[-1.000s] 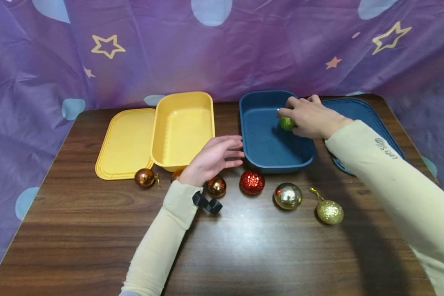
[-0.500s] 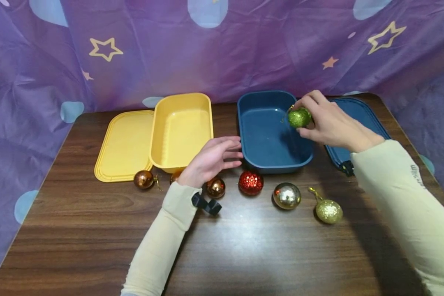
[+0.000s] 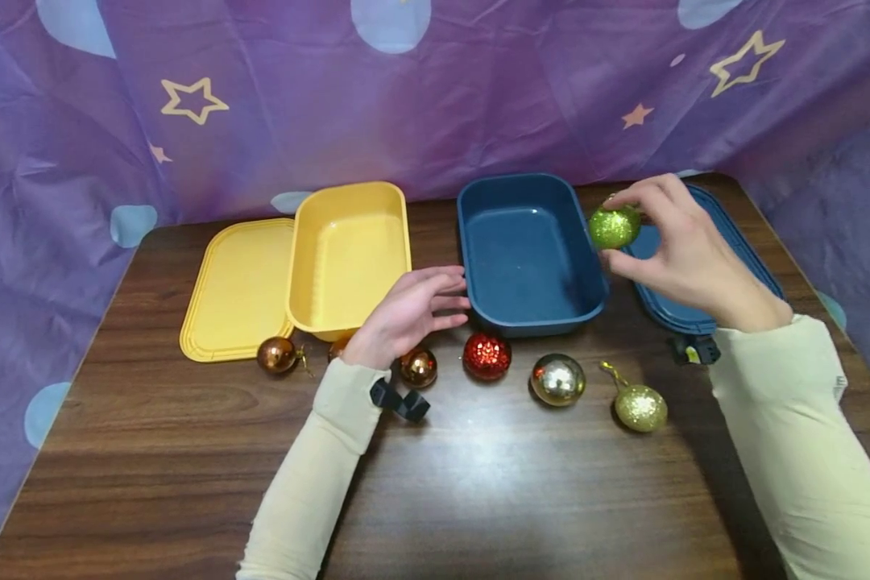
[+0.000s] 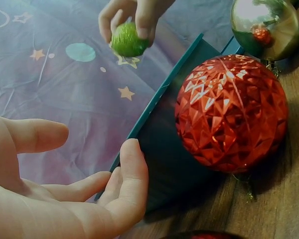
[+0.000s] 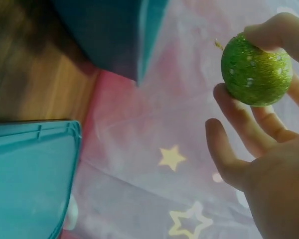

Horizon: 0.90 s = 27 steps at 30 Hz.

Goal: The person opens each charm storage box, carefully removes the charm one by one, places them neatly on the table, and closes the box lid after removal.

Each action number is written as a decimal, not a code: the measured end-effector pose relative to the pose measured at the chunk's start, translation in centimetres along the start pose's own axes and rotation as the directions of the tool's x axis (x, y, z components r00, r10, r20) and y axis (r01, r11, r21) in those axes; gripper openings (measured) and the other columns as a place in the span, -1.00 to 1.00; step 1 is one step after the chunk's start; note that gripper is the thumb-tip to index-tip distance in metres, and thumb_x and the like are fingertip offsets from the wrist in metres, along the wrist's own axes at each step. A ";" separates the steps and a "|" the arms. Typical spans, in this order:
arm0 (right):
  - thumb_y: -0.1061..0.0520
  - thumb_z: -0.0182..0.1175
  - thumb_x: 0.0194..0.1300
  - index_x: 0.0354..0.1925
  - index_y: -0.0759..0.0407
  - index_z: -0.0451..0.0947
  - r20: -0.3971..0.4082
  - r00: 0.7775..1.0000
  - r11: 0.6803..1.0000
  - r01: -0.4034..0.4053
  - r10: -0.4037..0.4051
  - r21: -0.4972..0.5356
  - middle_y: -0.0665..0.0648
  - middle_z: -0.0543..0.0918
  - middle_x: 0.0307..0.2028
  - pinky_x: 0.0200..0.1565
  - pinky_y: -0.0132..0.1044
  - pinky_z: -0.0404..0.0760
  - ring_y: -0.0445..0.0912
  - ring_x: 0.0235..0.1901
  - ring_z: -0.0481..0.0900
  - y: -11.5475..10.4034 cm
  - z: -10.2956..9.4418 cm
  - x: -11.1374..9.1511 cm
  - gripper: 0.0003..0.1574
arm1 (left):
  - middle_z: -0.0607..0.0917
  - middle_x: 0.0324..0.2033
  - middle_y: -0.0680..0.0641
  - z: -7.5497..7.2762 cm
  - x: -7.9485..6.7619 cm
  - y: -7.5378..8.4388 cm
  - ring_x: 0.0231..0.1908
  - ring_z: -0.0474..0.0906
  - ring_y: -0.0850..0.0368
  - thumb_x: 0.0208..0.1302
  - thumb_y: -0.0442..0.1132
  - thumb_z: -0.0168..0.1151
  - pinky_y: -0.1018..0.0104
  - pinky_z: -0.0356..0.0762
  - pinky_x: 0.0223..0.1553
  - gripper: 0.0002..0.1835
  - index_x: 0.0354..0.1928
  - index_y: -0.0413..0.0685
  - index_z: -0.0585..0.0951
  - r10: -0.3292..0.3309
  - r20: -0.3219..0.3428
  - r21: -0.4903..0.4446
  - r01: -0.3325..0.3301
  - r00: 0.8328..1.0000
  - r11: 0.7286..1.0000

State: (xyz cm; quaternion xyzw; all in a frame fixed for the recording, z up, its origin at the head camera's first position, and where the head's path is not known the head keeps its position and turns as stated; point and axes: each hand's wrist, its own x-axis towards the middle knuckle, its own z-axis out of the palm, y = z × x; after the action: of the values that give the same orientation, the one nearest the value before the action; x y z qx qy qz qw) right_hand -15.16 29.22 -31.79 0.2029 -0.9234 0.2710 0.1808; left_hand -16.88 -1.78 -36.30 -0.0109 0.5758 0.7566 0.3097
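Note:
My right hand (image 3: 685, 246) pinches a glittery green Christmas ball (image 3: 615, 228) between thumb and fingers, beside the right wall of the blue box (image 3: 532, 258) and over the blue lid (image 3: 725, 234). In the right wrist view the green ball shows a short gold loop on its side. My left hand (image 3: 409, 312) has relaxed, spread fingers, with the fingertips right at the blue box's left wall. Just in front of that box lies a red faceted ball (image 4: 231, 113), large in the left wrist view.
A yellow box (image 3: 351, 258) and yellow lid (image 3: 239, 290) stand at the left. Along their front lie copper balls (image 3: 277, 354), partly hidden by the left arm. A shiny gold ball (image 3: 558, 379) and a glittery gold ball (image 3: 641, 408) lie front right. A purple curtain (image 3: 435, 97) hangs behind.
My right hand has carried the green ball rightward, from over the inside of the blue box to past its right wall. The left hand has stayed by the box.

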 end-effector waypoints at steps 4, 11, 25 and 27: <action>0.44 0.45 -0.19 -0.01 0.33 0.50 -0.100 0.995 0.999 0.026 -0.023 0.036 -0.02 0.48 -0.07 -0.04 -0.67 0.28 -0.34 -0.08 0.34 -0.2 -0.7 -1.1 -0.33 | 0.47 -0.18 -0.04 0.0 0.0 0.0 -0.23 0.52 0.13 0.47 -0.31 -0.10 0.35 0.62 -0.16 -0.53 0.35 -0.33 0.25 0.003 0.002 -0.005 -0.003 1.000 1.000; 0.56 0.45 -0.39 -0.06 0.41 0.51 -0.199 0.980 0.996 0.039 -0.023 0.077 -0.13 0.49 -0.09 -0.01 -0.69 0.34 -0.52 -0.06 0.35 0.0 -1.8 -3.4 -0.23 | 0.48 -0.21 -0.02 -0.1 0.1 -0.1 -0.25 0.53 0.14 0.47 -0.31 -0.08 0.36 0.63 -0.19 -0.53 0.34 -0.34 0.27 0.005 -0.005 -0.005 -0.005 1.000 1.000; 0.57 0.46 -0.43 0.02 0.35 0.55 -0.093 0.996 1.000 0.012 -0.012 0.003 -0.39 0.38 -0.01 -0.05 -0.84 0.29 -0.57 -0.04 0.33 0.9 -3.7 -6.8 -0.13 | 0.49 -0.23 -0.02 0.0 0.1 -0.1 -0.27 0.54 0.15 0.47 -0.31 -0.08 0.35 0.63 -0.18 -0.53 0.35 -0.34 0.25 0.002 -0.008 -0.005 -0.002 1.000 1.000; 0.59 0.46 -0.44 0.01 0.34 0.55 -0.045 0.999 1.000 -0.010 0.009 -0.014 -0.28 0.44 -0.05 -0.07 -0.87 0.28 -0.59 -0.04 0.31 1.0 -3.9 -7.5 -0.13 | 0.48 -0.22 -0.02 0.0 0.1 -0.1 -0.26 0.54 0.15 0.47 -0.31 -0.09 0.35 0.62 -0.17 -0.53 0.35 -0.34 0.25 0.002 -0.005 -0.005 -0.002 1.000 1.000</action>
State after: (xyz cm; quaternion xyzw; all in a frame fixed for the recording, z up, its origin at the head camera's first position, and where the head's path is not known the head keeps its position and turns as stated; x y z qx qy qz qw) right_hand -8.39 34.27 -32.43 0.1911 -0.9221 0.2696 0.2015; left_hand -16.89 -1.72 -36.40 -0.0129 0.5747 0.7584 0.3073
